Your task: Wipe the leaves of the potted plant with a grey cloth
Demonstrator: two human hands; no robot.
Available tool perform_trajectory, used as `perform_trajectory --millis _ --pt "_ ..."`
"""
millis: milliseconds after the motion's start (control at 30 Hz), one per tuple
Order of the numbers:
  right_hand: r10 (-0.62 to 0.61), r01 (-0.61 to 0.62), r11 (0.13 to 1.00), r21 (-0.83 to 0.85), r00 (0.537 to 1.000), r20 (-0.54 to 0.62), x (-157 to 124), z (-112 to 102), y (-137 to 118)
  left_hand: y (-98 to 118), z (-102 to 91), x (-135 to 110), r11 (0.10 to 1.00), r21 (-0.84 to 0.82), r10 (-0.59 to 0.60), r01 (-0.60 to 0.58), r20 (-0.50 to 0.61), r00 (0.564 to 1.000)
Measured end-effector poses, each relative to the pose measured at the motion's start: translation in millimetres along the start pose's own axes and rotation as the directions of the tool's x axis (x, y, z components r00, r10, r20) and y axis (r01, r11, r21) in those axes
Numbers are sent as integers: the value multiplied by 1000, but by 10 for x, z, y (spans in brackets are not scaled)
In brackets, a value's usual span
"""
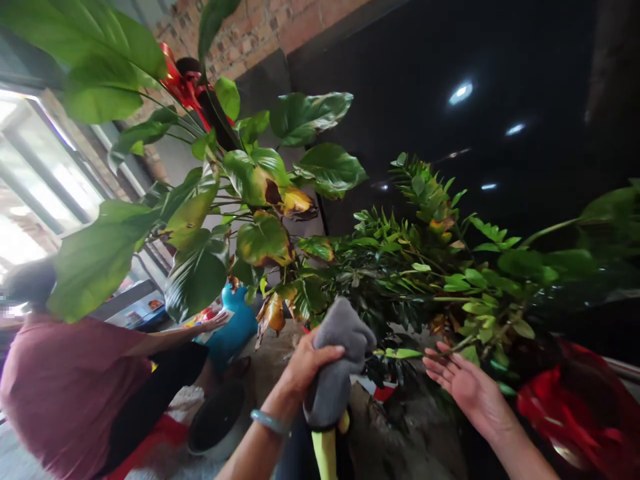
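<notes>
My left hand (306,363), with a pale bangle on its wrist, is closed around a bunched grey cloth (343,340) in the lower middle. A strip of pale yellow-green (325,453) shows below the cloth. To the right, my right hand (467,383) is palm up with its fingers stretched out under a thin stem and a narrow green leaf (403,353); whether the fingertips touch them I cannot tell. Leafy green stems (480,320) spread just above this hand. A dense plant with small pointed leaves (400,247) stands behind both hands.
A tall broad-leaved plant (265,240) with browned leaves fills the upper left. At left, a person in a pink shirt (75,400) sits reaching toward a blue object (233,333). Nearby is a dark bucket (220,417). Red wrapping (575,400) lies at right, before a dark glossy panel (525,73).
</notes>
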State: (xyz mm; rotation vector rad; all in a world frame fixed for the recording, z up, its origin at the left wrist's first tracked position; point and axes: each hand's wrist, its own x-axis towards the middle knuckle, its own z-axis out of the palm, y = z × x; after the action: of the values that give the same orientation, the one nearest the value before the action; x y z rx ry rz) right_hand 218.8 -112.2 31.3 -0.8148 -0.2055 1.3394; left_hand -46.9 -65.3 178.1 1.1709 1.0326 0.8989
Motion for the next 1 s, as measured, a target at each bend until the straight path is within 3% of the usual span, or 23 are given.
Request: perform_trajectory --millis 67,133,200,300,400,467,567,667,733,833,933,1000 --pt "-3 3 1000 4 1000 -23 2 6 9 263 -46 12 989 -26 146 -148 -78 986" --pt "-17 17 1000 6 1000 -24 11 25 25 497 -46 119 957 -35 279 -289 -167 946" --pt "-28 28 1000 -1 1000 -2 23 43 39 556 -6 270 939 -47 322 -342 -233 917" --pt "-28 28 1000 -5 999 22 36 35 29 269 66 400 973 -39 209 -226 -254 944" --pt "22 -21 1000 -8 998 56 26 -17 -16 -119 39 287 999 22 38 -36 -140 989" --pt "33 -32 999 -14 997 65 6 -48 -41 -182 -43 134 999 39 -15 17 -63 998" --pt "-12 12 1000 -10 1000 29 -22 -46 -43 90 -177 -13 995 24 97 -94 -126 987" --pt "-29 29 1000 -3 1000 7 -20 3 -4 438 -228 43 959 -12 267 -283 -295 918" --pt "-30 30 1000 -4 1000 7 -6 36 28 481 -204 129 943 -38 295 -330 -365 883" --pt "-31 31 999 -9 999 10 -1 60 49 208 -135 169 978 -18 193 -210 -326 925" --pt "-28 28 1000 -9 1000 -7 -38 48 20 -149 -120 33 999 51 11 -3 -151 988" --pt "-22 22 1000 -9 1000 -7 -68 29 -14 -216 -157 -92 997 60 -35 39 -81 996"
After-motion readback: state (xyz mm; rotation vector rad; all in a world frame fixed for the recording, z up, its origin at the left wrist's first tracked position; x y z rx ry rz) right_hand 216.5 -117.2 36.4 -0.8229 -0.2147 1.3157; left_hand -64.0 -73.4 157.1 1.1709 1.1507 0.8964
